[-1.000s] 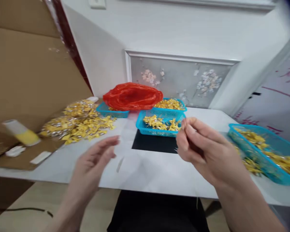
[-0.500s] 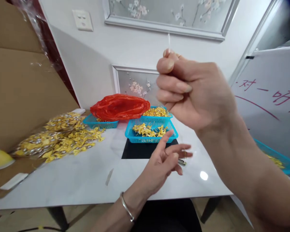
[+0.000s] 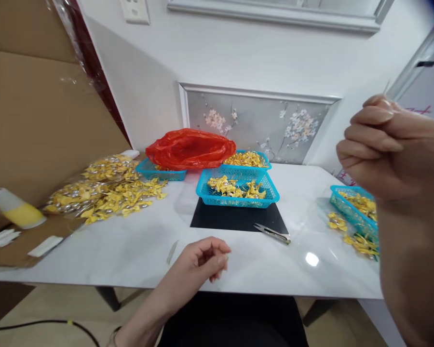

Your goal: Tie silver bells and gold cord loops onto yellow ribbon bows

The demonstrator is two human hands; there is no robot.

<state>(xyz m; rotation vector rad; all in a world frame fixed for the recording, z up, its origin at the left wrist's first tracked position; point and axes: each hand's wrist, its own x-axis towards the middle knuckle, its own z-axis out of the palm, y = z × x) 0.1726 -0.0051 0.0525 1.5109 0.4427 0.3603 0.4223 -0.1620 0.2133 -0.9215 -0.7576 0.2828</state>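
Observation:
My right hand [image 3: 379,144] is raised at the right side, fingers curled into a fist. Between thumb and forefinger it pinches a thin whitish strand [image 3: 387,86], whose tip sticks up. Low over the table's front edge, my left hand [image 3: 202,265] is curled, thumb tip close to the forefinger tip. Whether anything is between them is too small to make out. Thread snips [image 3: 273,234] lie beyond it, partly on a black mat [image 3: 235,217]. On the mat's back part stands a blue basket [image 3: 238,202] with yellow ribbon pieces [image 3: 222,185].
Bagged yellow pieces [image 3: 108,193] are heaped at left, by a white-and-yellow roll [image 3: 16,207]. Behind are a red plastic bag [image 3: 191,149] and another blue basket [image 3: 265,161]. A further blue basket [image 3: 354,214] stands at right, with yellow pieces [image 3: 361,245] beside it.
My right hand has moved right, still pinching the strand. My left hand has drawn back to the lower left, and its spread fingers have curled in. The view has tilted down and turned.

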